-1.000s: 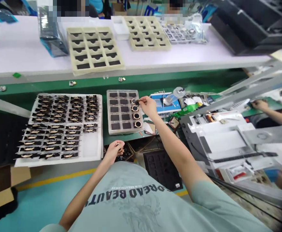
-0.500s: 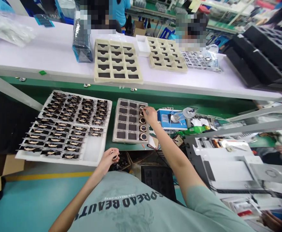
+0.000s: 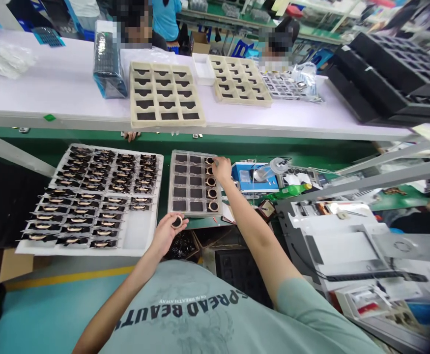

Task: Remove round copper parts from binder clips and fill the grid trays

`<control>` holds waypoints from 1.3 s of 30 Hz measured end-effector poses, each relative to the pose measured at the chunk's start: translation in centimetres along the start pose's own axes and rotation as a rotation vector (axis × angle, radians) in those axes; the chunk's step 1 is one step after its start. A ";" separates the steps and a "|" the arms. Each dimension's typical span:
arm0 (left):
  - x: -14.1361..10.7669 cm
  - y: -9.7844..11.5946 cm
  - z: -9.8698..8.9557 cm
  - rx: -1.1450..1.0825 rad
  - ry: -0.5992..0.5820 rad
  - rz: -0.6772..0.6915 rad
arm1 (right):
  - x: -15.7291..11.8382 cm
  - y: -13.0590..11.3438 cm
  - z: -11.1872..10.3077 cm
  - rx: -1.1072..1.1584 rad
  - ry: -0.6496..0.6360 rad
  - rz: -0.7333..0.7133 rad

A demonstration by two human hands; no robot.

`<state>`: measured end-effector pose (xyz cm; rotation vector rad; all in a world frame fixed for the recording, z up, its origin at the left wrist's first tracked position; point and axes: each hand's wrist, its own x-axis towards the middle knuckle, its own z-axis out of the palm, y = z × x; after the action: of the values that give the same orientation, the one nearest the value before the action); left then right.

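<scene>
My left hand (image 3: 166,233) is closed around the edge of a round ring-shaped part (image 3: 177,222) with a black centre and a pale gold rim. It hovers just off the front edge of a clear plastic tray (image 3: 170,189). Similar round parts (image 3: 211,182) fill the tray's right column, while dark square pads show in its other columns. At the top of that right column, my right hand (image 3: 222,170) has its fingers bent together beside the uppermost round part (image 3: 209,161). Whatever lies between those fingertips is hidden.
A white foam tray (image 3: 135,233) with rows of black-and-gold parts lies on the left. Cream trays (image 3: 166,93) stand on the white shelf (image 3: 71,93) above. To the right are a blue device (image 3: 255,177) and a green bottle (image 3: 294,190). A co-worker's hand (image 3: 130,136) shows under the shelf.
My left hand has risen slightly and turned the round part so its face shows. My right hand stays at the tray's top right. A co-worker's hand has appeared under the shelf; the view has shifted.
</scene>
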<state>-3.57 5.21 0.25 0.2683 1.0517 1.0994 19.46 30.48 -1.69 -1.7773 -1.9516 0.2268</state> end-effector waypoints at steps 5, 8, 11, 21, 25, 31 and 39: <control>1.3 0.5 2.9 -0.148 0.011 0.156 | -7.2 -4.6 -2.0 0.372 -0.053 0.025; 1.8 0.2 4.4 -0.180 0.013 0.256 | -14.9 -8.1 -2.5 0.703 -0.257 0.056; 1.7 -0.5 5.1 -0.087 0.026 0.292 | -20.2 -10.2 -2.4 0.936 -0.320 0.173; 1.8 -3.6 3.4 0.285 0.024 0.274 | -19.2 -6.3 -4.1 0.970 -0.487 0.413; 2.5 -4.5 1.8 0.375 0.091 0.287 | -17.7 -5.8 -3.5 0.807 -0.514 0.607; 1.2 -5.0 -2.3 0.456 0.122 0.413 | -15.9 -6.8 -2.5 0.384 -0.583 0.501; -1.4 -4.0 -9.6 0.478 0.288 0.426 | -16.9 -8.3 -1.6 -0.132 -0.349 0.270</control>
<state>-8.90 -0.75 -6.50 0.7601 1.5615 1.2767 13.43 12.61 -0.74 -2.2116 -1.9867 0.5427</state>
